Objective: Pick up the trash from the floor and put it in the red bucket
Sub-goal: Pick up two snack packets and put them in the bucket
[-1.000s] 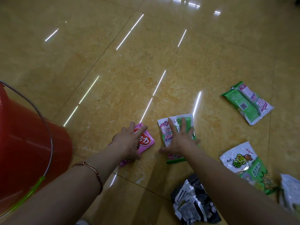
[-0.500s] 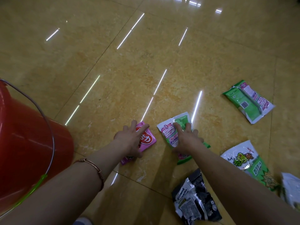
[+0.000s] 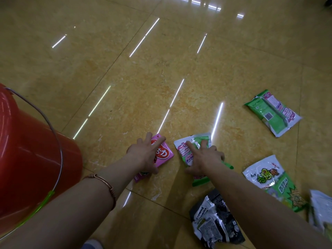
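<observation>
Head view shows a glossy yellow tiled floor (image 3: 179, 72) with the red bucket (image 3: 27, 159) standing at the left and loose wrappers lying to the right: a green one (image 3: 273, 114), a white-and-green bag (image 3: 265, 177) and a black one (image 3: 215, 221). Left hand (image 3: 143, 155) presses spread, straight fingers flat on a pink packet (image 3: 162, 153) just right of the bucket. Right hand (image 3: 204, 157) lies on a green-and-white packet (image 3: 183, 150) beside it, index finger straight, the other fingers curled over its right edge.
</observation>
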